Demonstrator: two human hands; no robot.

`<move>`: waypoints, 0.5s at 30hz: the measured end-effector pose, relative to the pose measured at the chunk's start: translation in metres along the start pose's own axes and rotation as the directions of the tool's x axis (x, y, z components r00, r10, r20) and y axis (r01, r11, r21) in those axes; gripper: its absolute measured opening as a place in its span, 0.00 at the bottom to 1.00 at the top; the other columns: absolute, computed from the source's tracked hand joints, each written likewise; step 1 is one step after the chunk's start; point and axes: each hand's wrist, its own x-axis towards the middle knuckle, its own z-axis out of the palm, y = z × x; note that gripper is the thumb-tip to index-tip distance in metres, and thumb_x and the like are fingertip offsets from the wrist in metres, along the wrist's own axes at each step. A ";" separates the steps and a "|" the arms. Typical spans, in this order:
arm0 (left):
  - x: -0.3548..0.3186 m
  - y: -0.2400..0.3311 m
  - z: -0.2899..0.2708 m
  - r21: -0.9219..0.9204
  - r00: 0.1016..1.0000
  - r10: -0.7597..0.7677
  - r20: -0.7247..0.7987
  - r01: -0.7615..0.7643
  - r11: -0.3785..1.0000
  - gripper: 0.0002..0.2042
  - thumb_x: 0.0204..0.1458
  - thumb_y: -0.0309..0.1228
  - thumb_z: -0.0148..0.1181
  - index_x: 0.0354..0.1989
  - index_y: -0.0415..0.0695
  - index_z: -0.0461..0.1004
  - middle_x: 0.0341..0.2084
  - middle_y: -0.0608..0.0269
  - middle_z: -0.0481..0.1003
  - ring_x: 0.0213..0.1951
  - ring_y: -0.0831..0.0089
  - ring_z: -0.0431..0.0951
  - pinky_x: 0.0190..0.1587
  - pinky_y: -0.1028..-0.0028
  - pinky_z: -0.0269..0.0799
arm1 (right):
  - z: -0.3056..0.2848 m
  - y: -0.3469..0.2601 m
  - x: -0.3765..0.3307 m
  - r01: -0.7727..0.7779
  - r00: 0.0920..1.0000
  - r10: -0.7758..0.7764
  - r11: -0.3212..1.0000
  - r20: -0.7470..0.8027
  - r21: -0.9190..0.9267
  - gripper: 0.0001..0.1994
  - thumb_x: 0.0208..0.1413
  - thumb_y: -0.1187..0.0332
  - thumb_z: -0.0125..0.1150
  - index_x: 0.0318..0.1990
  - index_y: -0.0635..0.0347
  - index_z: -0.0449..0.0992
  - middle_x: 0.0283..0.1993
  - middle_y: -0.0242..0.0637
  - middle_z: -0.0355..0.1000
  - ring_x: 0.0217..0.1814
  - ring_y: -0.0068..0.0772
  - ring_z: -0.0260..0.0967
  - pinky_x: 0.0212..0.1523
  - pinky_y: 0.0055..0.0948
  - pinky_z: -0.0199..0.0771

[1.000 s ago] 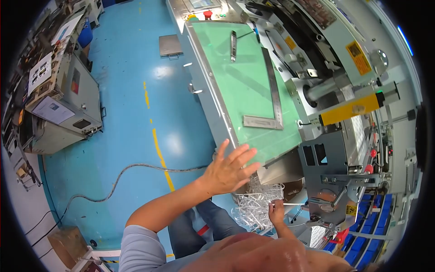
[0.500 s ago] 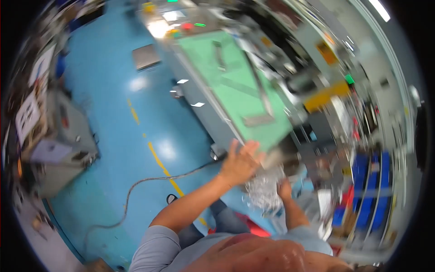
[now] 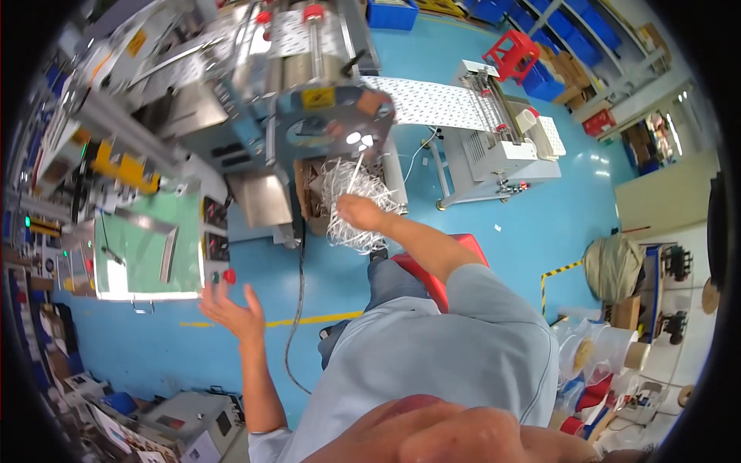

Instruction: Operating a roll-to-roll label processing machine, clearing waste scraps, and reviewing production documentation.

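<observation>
Tangled white plastic strips (image 3: 351, 204) hang below the grey machine (image 3: 309, 116), and the right hand (image 3: 356, 212) is closed on them. Well apart, the left hand (image 3: 231, 309) is spread open and empty near the green table (image 3: 143, 247).

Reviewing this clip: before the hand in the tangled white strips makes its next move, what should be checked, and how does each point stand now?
1. Right hand on the white strip tangle: ok, touching it.
2. Firm grip on strips: cannot tell.
3. Left hand free: ok, open, holding nothing.
4. Left hand off the red button: ok, just below it.
5. Tangle free of the machine's round plate: cannot tell.
</observation>
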 end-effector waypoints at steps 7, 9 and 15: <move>0.020 0.216 0.142 -0.529 0.795 0.062 0.604 0.342 0.777 0.18 0.50 0.38 0.58 0.44 0.37 0.69 0.43 0.46 0.71 0.46 0.55 0.70 0.50 0.66 0.65 | -0.056 0.022 -0.044 -0.033 0.996 0.007 0.960 0.094 0.278 0.05 0.45 0.71 0.56 0.30 0.60 0.70 0.32 0.42 0.66 0.35 0.45 0.66 0.37 0.38 0.70; 0.024 0.249 0.189 -0.509 0.752 0.077 0.655 0.364 0.780 0.20 0.52 0.41 0.55 0.46 0.36 0.69 0.43 0.46 0.71 0.47 0.56 0.71 0.49 0.66 0.65 | -0.053 0.014 -0.064 -0.009 1.000 0.006 0.977 0.013 0.212 0.07 0.41 0.70 0.59 0.31 0.58 0.73 0.34 0.43 0.68 0.39 0.47 0.67 0.38 0.39 0.71; 0.049 0.303 0.280 -0.447 0.452 0.154 0.879 0.663 0.601 0.19 0.52 0.43 0.54 0.41 0.37 0.72 0.27 0.52 0.76 0.25 0.67 0.77 0.30 0.70 0.71 | -0.097 -0.010 -0.077 -0.063 0.996 0.038 0.948 0.085 0.311 0.12 0.46 0.71 0.57 0.40 0.62 0.72 0.43 0.42 0.68 0.45 0.44 0.67 0.46 0.37 0.71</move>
